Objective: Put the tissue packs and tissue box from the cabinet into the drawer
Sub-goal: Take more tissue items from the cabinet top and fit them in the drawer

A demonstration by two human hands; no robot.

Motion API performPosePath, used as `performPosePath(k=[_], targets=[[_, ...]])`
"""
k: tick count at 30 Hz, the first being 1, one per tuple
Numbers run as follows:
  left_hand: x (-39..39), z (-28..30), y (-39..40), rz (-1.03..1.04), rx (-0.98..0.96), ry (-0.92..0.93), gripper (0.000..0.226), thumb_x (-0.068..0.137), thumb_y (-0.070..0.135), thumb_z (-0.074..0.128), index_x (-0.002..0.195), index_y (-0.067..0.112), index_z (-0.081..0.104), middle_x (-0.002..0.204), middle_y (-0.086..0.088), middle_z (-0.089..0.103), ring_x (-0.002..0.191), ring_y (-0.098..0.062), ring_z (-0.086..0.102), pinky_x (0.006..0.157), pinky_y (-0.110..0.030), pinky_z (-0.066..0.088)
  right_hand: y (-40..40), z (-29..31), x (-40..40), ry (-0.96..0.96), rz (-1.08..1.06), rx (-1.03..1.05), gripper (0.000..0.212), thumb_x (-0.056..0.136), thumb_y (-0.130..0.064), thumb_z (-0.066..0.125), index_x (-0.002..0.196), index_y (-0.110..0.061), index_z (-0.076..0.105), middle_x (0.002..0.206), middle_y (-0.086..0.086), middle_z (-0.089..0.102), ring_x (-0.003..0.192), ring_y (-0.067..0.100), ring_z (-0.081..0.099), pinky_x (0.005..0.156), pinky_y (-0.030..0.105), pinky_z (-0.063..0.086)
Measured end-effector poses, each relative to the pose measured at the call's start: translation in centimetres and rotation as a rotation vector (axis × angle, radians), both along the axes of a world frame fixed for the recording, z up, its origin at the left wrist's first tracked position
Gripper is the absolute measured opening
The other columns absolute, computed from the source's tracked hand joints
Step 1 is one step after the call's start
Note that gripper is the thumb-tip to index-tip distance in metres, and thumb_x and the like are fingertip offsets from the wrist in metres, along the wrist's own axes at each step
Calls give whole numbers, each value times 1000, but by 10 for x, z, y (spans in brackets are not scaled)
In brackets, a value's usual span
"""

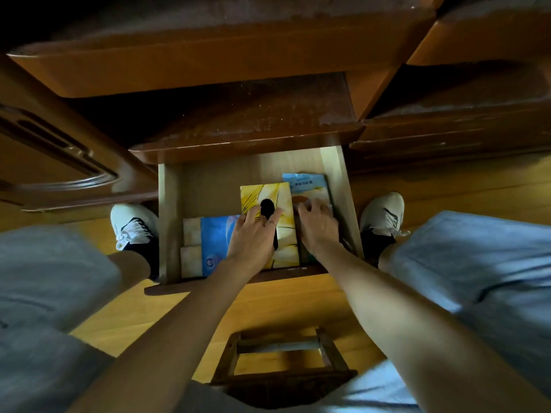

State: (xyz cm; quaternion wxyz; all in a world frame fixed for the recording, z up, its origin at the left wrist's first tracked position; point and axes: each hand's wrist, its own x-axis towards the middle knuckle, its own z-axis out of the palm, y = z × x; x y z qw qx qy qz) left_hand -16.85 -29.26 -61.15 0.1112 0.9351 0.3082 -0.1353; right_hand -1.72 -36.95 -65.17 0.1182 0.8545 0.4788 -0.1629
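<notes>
Down inside the open pale wooden drawer, a yellow tissue box with a dark oval hole is pressed by the left hand, its fingers spread wide on top. Just beside it, a light blue tissue pack is touched by the right hand, fingers bent over its near edge. A bright blue tissue pack and two small cream packs are laid at the drawer's left side.

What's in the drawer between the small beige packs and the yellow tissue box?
A blue pack lies between them, touching both, in the head view.
</notes>
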Motion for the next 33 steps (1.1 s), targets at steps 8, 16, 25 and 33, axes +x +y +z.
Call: performPosePath(k=[8, 16, 25, 33], targets=[[2, 2, 8, 4, 18, -24, 78, 81, 33, 73, 150, 22, 38, 131, -8, 64, 132, -31, 42, 98, -47, 44, 42, 23, 51, 369, -155, 108, 47, 92, -31, 70, 136, -25, 54, 131, 3, 58, 120, 26, 59, 92, 40, 51], [2, -2, 8, -12, 16, -36, 72, 86, 28, 65, 151, 18, 36, 134, -10, 62, 133, -33, 40, 101, -47, 40, 84, 6, 68, 318, 5, -145, 74, 93, -15, 53, 160, -25, 25, 163, 11, 32, 148, 40, 27, 117, 54, 29], [9, 2, 11, 11, -11, -62, 66, 81, 35, 71, 141, 18, 48, 121, -13, 66, 128, -33, 42, 94, -47, 48, 62, 12, 66, 303, 85, -93, 53, 95, -9, 63, 145, -13, 48, 146, 11, 50, 137, 32, 42, 108, 45, 39], [7, 7, 8, 8, -37, -32, 69, 81, 36, 73, 142, 18, 46, 124, -13, 64, 131, -33, 41, 98, -46, 47, 33, 29, 62, 210, 289, -188, 61, 83, -31, 77, 138, -20, 50, 139, 7, 49, 130, 29, 48, 97, 49, 48]])
